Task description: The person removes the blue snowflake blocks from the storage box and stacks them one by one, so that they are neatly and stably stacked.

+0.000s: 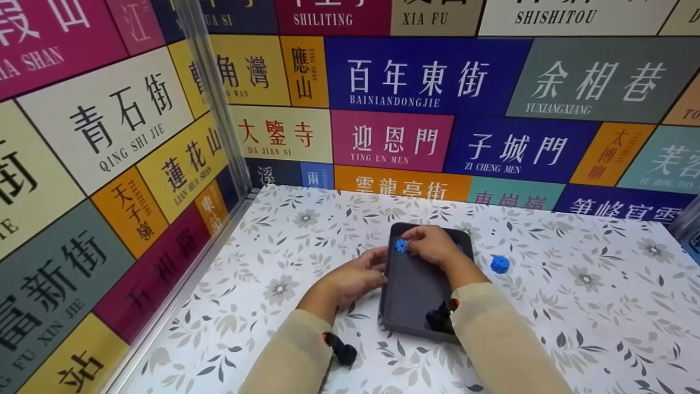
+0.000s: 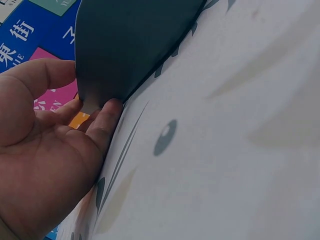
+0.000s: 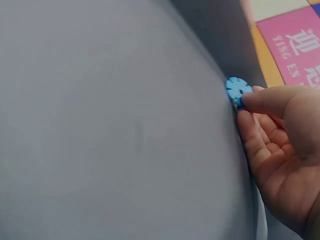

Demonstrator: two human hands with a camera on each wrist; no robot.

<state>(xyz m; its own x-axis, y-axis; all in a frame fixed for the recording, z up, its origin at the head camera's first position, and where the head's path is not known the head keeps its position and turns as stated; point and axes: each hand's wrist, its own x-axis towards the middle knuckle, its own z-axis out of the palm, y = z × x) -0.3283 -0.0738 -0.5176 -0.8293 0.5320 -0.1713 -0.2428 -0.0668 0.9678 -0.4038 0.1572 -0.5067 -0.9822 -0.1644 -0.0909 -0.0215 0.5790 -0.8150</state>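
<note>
A dark grey rectangular tray (image 1: 415, 295) with raised walls lies on the table. My left hand (image 1: 355, 276) holds the tray's left side, its thumb and fingertips against the outer wall (image 2: 135, 40) in the left wrist view. Over the far left part of the tray, my right hand (image 1: 435, 246) pinches a blue notched plastic disc (image 1: 401, 245) between thumb and fingers. That disc (image 3: 238, 90) shows its slots close to the tray's wall in the right wrist view. More blue notched discs (image 1: 500, 264), apparently stacked, lie on the table right of the tray.
The table (image 1: 547, 328) has a white cover printed with grey flowers and leaves. Behind it and on the left rise walls of coloured street-name panels (image 1: 426, 76). A clear edge strip (image 1: 219, 109) runs up the left corner. Small black devices (image 1: 344, 350) sit at both wrists.
</note>
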